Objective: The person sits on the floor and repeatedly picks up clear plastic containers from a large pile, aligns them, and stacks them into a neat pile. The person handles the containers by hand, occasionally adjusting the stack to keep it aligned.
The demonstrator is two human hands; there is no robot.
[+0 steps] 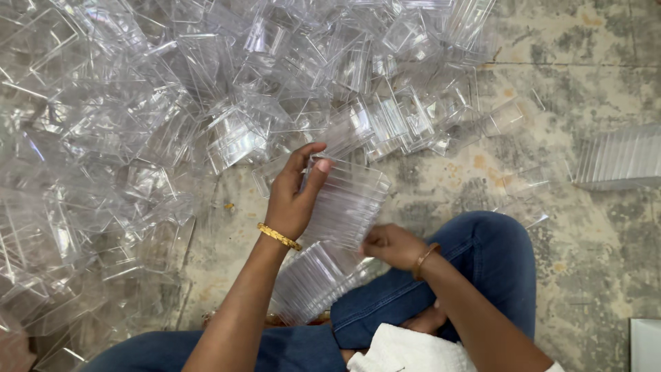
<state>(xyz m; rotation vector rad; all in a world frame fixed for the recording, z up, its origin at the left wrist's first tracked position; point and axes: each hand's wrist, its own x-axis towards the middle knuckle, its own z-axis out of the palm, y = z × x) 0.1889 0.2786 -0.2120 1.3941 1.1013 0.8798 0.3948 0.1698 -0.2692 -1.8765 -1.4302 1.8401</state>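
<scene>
My left hand [295, 194] grips the top end of a nested stack of clear plastic containers [348, 203], thumb and fingers wrapped over its left edge. My right hand [389, 244] holds the stack's lower end, fingers curled under it. A second, longer stack of clear containers [313, 282] lies just below, resting against my knee. Both wrists wear gold bangles. A big heap of loose clear plastic containers [206, 103] spreads over the floor in front of me and to the left.
I sit cross-legged in blue jeans [492, 265] on a worn, stained concrete floor [585, 241]. Another finished stack of clear containers [620, 157] lies at the right. A white object's corner [646, 344] shows at the bottom right.
</scene>
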